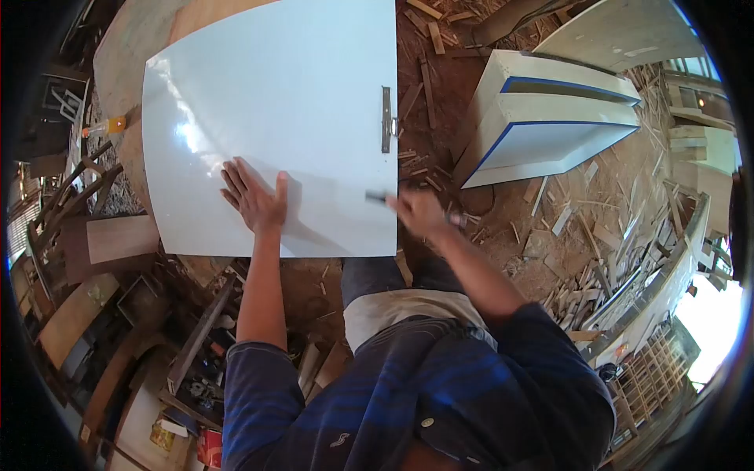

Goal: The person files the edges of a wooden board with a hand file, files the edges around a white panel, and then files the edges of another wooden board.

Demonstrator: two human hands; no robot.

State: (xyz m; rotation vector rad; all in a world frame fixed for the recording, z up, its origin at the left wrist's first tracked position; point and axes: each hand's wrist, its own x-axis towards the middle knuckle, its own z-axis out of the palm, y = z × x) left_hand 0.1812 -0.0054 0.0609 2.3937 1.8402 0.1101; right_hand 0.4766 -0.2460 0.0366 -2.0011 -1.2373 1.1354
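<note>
A large glossy white panel (322, 102) lies flat in front of me. My left hand (258, 200) rests palm down near its front edge, fingers spread and holding nothing. By the right edge of the panel, my right hand (422, 213) is closed around a hand tool (376, 195). Its dark end points left over the panel; motion blur hides its exact kind. A metal hinge (386, 119) sits along the right edge, farther from me than the right hand.
To the right, white box-like cabinet pieces (561, 129) with blue edging stand on the ground among wood scraps (577, 228). An orange-capped bottle (110, 125) lies beyond the panel's left side. Boards and offcuts (78, 322) are piled at lower left.
</note>
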